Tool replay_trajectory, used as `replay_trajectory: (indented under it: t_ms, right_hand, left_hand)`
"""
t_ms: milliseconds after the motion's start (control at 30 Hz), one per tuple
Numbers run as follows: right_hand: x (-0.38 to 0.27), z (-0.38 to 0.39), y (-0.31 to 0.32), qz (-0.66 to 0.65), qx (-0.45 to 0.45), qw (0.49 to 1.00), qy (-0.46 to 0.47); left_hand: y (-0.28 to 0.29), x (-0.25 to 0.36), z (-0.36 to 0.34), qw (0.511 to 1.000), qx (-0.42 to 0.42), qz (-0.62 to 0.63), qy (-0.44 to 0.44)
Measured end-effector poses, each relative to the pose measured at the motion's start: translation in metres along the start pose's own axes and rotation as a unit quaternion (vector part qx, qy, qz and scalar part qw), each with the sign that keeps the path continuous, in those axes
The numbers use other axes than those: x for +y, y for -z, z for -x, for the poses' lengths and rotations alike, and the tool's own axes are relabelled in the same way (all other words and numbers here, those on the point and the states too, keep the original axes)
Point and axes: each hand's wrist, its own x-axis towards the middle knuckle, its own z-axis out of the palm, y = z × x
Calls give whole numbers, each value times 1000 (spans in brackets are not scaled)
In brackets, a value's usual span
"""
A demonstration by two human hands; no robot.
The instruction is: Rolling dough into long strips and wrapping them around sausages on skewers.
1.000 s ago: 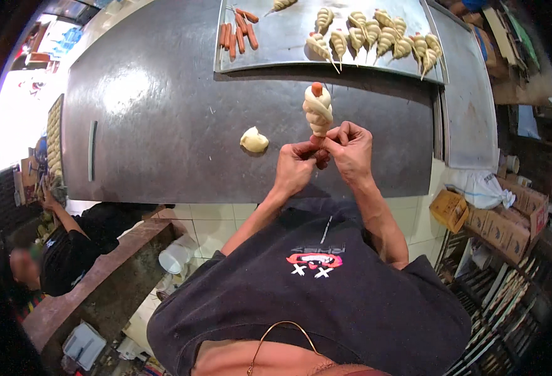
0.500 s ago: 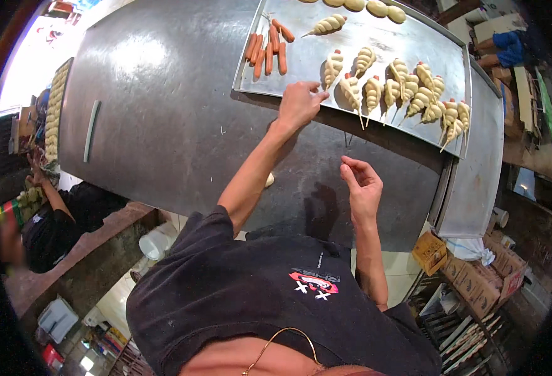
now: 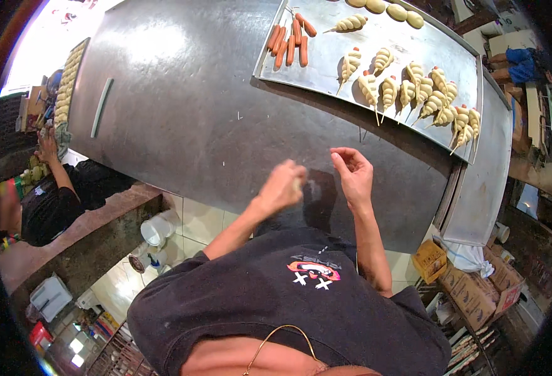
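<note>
My left hand (image 3: pixel 282 187), blurred by motion, is over the middle of the dark metal counter (image 3: pixel 182 113), its fingers curled round what looks like a pale piece of dough (image 3: pixel 296 184). My right hand (image 3: pixel 351 172) hovers just to its right, fingers loosely bent, thumb and forefinger slightly apart, with nothing visible between them. Beyond both hands a metal tray (image 3: pixel 266 67) holds several dough-wrapped sausages on sticks (image 3: pixel 389 94), a group of bare orange sausages (image 3: pixel 291 50) at its left, and rounded dough pieces (image 3: pixel 396 11) along the back.
A pale strip (image 3: pixel 102 106) lies on the counter's left. A co-worker's hand (image 3: pixel 47 147) is beside a tray of dough (image 3: pixel 72 75) at the far left. A second metal surface (image 3: pixel 476 197) adjoins the right. Cardboard boxes (image 3: pixel 476 301) and a white bucket (image 3: pixel 154 232) are below.
The wrapped sausage I held has gone to the tray. My left hand reached the tray, then came back down to the counter. The dough lump no longer lies alone there.
</note>
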Motion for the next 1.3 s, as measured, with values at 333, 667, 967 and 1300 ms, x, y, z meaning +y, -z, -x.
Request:
replay_trajectory:
  t_ms: [333,667,967,1300]
  right_hand:
    - [55,141,70,346,183,910,134]
    - [71,-32,18,651,53,706,274]
    - [101,83,19,569,-50,780,255]
    - [95,-41,-5,585,98,771,232]
  left_hand:
    - [-105,57,37,989,-90,94,-70]
    - [-84,-55,58,967,226,-7,-121]
    - [-83,-49,62,957,277,49,-75]
    - [-82,5,-67,819,199,537,-16]
